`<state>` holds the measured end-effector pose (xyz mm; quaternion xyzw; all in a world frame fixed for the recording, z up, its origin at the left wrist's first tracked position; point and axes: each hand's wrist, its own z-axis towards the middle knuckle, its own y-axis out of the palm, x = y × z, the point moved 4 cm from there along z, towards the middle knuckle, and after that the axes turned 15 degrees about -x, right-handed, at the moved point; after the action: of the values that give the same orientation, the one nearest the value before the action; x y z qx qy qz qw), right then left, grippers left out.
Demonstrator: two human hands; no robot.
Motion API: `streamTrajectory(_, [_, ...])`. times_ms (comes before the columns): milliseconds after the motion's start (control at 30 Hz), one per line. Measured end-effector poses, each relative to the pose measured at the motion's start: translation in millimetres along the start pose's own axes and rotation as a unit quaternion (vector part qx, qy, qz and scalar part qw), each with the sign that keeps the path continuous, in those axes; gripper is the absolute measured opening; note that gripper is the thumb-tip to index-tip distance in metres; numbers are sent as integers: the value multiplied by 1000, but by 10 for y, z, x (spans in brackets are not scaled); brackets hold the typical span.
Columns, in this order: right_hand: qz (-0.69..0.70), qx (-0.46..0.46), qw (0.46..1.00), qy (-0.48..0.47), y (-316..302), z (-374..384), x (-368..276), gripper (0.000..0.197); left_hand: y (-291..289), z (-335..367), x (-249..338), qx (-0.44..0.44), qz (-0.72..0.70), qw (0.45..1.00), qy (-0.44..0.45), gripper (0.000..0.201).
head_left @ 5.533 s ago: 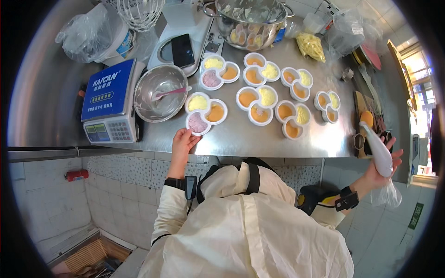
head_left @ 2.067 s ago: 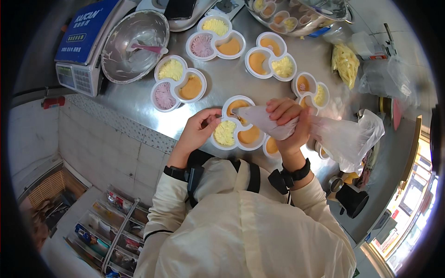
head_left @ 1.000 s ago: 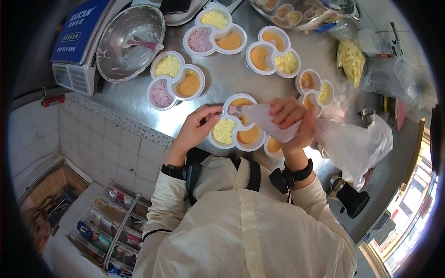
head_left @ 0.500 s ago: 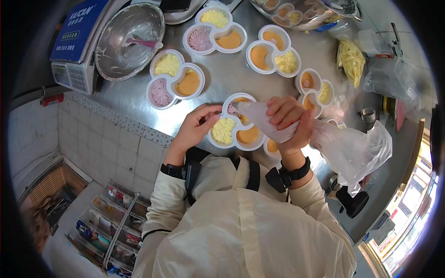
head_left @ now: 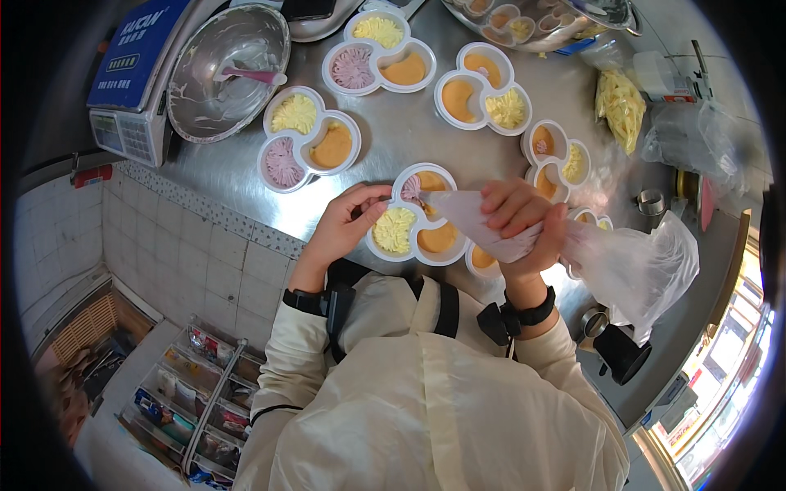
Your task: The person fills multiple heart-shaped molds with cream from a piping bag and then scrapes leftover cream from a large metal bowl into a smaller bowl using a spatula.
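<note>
In front of me stands a white three-compartment cup tray [head_left: 399, 255]. Its lower-left cup holds yellow piped cream [head_left: 394, 230], its lower-right cup a bare orange cake layer [head_left: 438, 238]. Pink cream [head_left: 411, 186] lies on the left side of the orange layer in the top cup. My left hand [head_left: 348, 221] holds the tray by its left rim, thumb and index finger at the edge. Wrapped in my right hand [head_left: 524, 221] is a clear piping bag [head_left: 468, 214] of pale pink cream, its tip over the top cup. The loose bag end [head_left: 634, 266] trails to the right.
More filled trays [head_left: 311, 141] stand across the steel table [head_left: 246, 184]. A metal bowl [head_left: 229, 74] with a pink spatula sits beside a scale [head_left: 127, 135] at far left. At right are a bag of yellow cream [head_left: 620, 110] and a small metal cup [head_left: 651, 203].
My right hand and the piping bag have shifted slightly right and down, drawing the tip back from the pink cream. My left hand and the tray stay in place.
</note>
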<state>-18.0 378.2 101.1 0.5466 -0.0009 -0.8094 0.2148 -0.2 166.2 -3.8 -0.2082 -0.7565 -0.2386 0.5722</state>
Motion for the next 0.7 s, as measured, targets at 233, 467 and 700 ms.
streamTrajectory(233, [-28, 13, 1000, 5, -43, -42, 23, 53, 4, 9, -10, 3, -2, 1000, -3, 24])
streamTrajectory(467, [-19, -7, 1000, 8, -10, -26, 60, 51, -2, 1, 24, 5, 21, 1000, -2, 24])
streamTrajectory(700, [-6, -19, 1000, 5, 7, -10, 49, 51, -3, 1, 13, 4, 7, 1000, 3, 25])
